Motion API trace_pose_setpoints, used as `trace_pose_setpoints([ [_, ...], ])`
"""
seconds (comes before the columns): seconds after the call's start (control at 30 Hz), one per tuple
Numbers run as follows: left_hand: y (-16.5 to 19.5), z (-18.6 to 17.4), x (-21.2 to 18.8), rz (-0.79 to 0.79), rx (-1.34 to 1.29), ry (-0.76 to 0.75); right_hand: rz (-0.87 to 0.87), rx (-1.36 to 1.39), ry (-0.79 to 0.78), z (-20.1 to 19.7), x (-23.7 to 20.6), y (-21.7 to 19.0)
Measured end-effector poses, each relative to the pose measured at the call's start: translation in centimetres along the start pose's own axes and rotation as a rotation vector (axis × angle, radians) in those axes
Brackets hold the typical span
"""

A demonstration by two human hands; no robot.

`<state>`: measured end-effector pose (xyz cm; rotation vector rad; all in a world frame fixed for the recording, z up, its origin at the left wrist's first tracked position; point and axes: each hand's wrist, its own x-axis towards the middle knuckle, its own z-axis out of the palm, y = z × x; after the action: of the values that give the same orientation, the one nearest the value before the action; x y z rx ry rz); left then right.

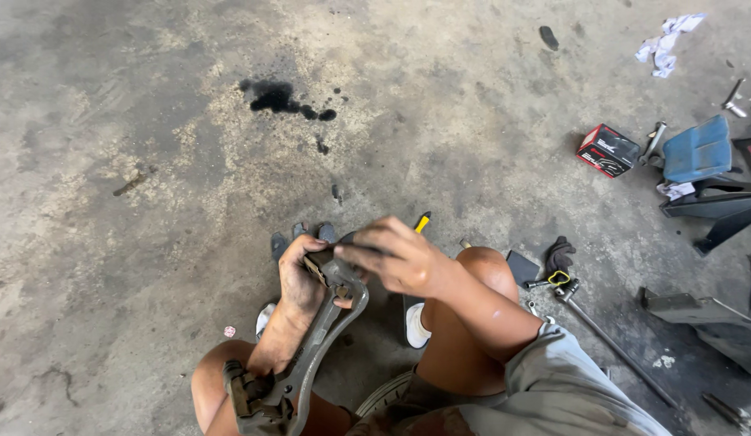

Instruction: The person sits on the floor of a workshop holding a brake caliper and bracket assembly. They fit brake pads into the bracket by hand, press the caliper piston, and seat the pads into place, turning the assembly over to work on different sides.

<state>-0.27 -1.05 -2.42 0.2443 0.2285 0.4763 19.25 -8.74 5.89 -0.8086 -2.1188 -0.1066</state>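
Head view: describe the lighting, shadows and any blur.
Head view: soft, even daylight on the concrete floor, no glare; only faint shadows under the knees; right hand slightly motion-blurred over the metal bracket; left hand sharper; frame edges stretched by the wide lens.

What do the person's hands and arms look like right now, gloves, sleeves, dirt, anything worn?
Both hands are bare, with no gloves. The left hand and its forearm are smeared with dark grease and grime; the right hand shows lighter smudges. No wristwatch, band or ring shows. The forearms are uncovered; the right arm emerges from a short grey sleeve near the elbow.
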Motion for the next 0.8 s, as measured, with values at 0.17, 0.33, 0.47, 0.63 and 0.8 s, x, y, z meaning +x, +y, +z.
trace_pose_setpoints([
  [0.17,-0.3,-1.2,0.5,0.135,-0.001,0.268,-0.03,0.005,0.079,0.4,0.2,0.2],
  [0.33,-0.3,-0.3,-0.1,0.042,-0.009,-0.262,0.085,0.001,-0.02,0.5,0.8,0.2],
  [0.47,-0.1,0.9,0.0,0.085,0.101,0.219,-0.019,0.015,0.089,-0.2,1.1,0.0],
  [0.63,0.0,0.9,0.2,0.036,-0.165,-0.442,0.117,-0.013,-0.029,-0.5,0.9,0.5],
  [0.8,-0.1,0.2,0.1,0.17,0.14,0.229,-0.064,-0.027,0.06,0.6,0.8,0.7],
])
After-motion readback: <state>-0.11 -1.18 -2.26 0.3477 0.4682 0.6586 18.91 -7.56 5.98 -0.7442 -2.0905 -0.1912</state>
